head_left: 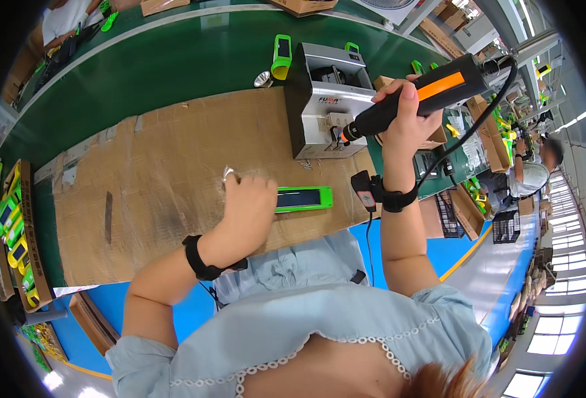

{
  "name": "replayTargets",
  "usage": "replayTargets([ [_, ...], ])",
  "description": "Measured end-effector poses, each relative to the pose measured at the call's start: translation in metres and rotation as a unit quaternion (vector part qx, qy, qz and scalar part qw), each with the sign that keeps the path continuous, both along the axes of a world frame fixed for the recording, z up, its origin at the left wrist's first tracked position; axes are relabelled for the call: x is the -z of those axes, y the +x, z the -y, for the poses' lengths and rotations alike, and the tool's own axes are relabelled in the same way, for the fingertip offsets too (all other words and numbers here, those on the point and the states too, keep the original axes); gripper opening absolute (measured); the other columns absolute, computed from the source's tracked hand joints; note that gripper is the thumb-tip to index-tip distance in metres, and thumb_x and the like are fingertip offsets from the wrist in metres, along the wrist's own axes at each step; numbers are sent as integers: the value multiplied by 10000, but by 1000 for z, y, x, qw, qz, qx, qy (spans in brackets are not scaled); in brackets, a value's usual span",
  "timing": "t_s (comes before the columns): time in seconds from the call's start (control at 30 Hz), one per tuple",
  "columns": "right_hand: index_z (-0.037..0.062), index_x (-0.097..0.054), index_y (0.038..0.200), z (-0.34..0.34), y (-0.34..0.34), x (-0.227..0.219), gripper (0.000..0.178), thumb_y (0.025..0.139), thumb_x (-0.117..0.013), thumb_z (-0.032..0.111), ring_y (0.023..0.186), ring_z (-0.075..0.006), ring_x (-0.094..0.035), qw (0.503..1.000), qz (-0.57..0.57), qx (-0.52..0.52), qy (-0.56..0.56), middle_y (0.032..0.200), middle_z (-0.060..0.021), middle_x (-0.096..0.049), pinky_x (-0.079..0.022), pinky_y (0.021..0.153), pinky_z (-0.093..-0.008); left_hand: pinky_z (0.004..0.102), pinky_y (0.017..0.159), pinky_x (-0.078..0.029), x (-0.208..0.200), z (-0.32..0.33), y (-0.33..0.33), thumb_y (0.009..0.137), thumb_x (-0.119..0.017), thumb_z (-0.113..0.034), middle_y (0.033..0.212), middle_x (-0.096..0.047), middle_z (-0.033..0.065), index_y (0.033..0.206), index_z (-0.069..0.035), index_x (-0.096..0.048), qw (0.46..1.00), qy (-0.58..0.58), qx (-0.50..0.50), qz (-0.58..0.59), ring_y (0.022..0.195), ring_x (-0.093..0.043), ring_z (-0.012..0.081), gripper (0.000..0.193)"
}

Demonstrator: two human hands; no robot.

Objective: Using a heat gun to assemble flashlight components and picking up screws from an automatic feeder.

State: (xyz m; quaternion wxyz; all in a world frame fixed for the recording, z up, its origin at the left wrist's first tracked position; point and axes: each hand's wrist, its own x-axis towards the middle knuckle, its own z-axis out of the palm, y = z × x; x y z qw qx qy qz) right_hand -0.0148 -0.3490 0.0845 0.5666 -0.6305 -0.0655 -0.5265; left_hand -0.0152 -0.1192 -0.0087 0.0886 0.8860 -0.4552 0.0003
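My right hand (pixel 409 119) is wrapped round a black and orange electric screwdriver (pixel 432 93), raised at a tilt. The screwdriver's tip points down-left at the front of a grey and black screw feeder (pixel 336 99) and meets its small outlet block. Lower left, my left hand (pixel 252 202) is closed with its knuckles up, over the left end of a green lamp housing (pixel 306 198) with a dark panel. A shiny silver piece (pixel 228 174), perhaps a reflector, shows at its fingertips. The palm side of this hand is hidden.
Cardboard (pixel 153 179) covers the green bench. Behind it stand a green lamp housing (pixel 282 56) and a silver reflector (pixel 262 79). A box of green and yellow lamps (pixel 17 232) is at the left edge. The screwdriver's cord (pixel 485 119) loops past my right wrist. Other people sit farther off.
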Motion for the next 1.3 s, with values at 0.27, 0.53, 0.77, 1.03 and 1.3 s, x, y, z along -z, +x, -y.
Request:
replayTargets([
  [0.27, -13, -473, 935, -4, -15, -2, 224, 844, -606, 142, 548, -189, -577, 997, -24, -66, 16, 678, -107, -569, -470, 527, -279, 423, 847, -325, 15, 11, -1, 621, -771, -297, 938, -514, 117, 984, -24, -529, 980, -165, 99, -56, 951, -478, 281, 514],
  [0.53, 30, -411, 1038, -43, -56, 8, 574, 754, -681, 449, 613, -213, -541, 969, -66, -212, 108, 736, -113, -507, -482, 580, -322, 409, 840, -330, 27, 13, 0, 641, -740, -150, 977, -476, 147, 1136, -2, -436, 953, -263, 108, -104, 938, -454, 319, 599],
  [0.77, 23, -382, 1066, -67, -55, 14, 604, 737, -722, 399, 657, -211, -551, 959, -87, -248, 104, 763, -112, -515, -491, 616, -325, 408, 843, -333, 29, 15, 0, 633, -722, -78, 976, -482, 132, 1260, -12, -358, 935, -305, 113, -143, 936, -455, 318, 728],
  [1.03, 21, -399, 1052, -68, -48, 25, 563, 741, -738, 345, 677, -210, -559, 955, -82, -266, 99, 781, -118, -526, -498, 633, -327, 402, 840, -327, 27, 15, 0, 628, -701, -44, 1002, -498, 165, 1249, -9, -340, 929, -314, 121, -155, 943, -467, 326, 720],
  [1.3, 11, -404, 1043, -67, -45, 27, 537, 752, -725, 327, 653, -206, -559, 956, -74, -266, 94, 765, -115, -532, -497, 615, -320, 395, 811, -329, 28, 16, -1, 633, -699, -40, 978, -507, 150, 1241, -20, -346, 926, -325, 118, -151, 912, -479, 317, 704],
])
